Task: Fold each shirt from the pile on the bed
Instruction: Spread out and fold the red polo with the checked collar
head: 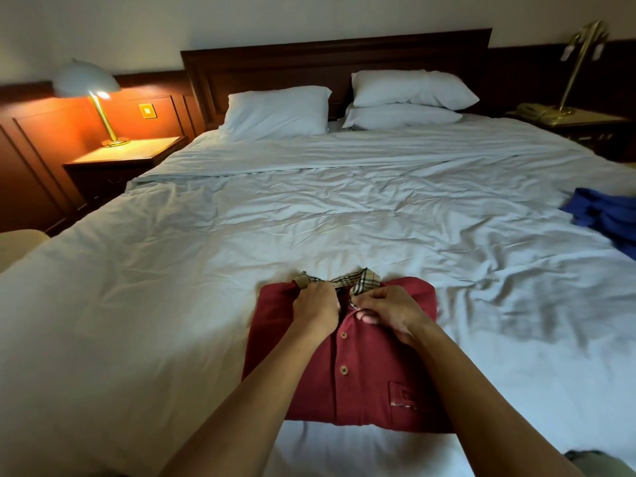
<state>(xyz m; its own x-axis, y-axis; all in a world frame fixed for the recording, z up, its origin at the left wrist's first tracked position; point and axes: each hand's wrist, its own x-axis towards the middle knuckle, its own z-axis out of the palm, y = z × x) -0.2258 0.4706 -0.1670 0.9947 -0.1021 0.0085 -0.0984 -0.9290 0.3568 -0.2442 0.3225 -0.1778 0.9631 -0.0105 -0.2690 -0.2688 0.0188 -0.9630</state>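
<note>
A dark red polo shirt (364,383) lies folded into a rectangle on the white bed (172,270), front up, with a checked collar at its far end and two buttons down the placket. My left hand (315,304) grips the left side of the collar. My right hand (387,309) pinches the right collar flap near the top of the placket. A heap of blue clothing (605,218) lies at the bed's right edge, apart from both hands.
Three white pillows (278,111) lean on the dark headboard. A lit lamp (93,94) stands on the left nightstand. On the right nightstand are a brass lamp (581,56) and a telephone (537,113). A wide stretch of wrinkled sheet lies beyond the shirt.
</note>
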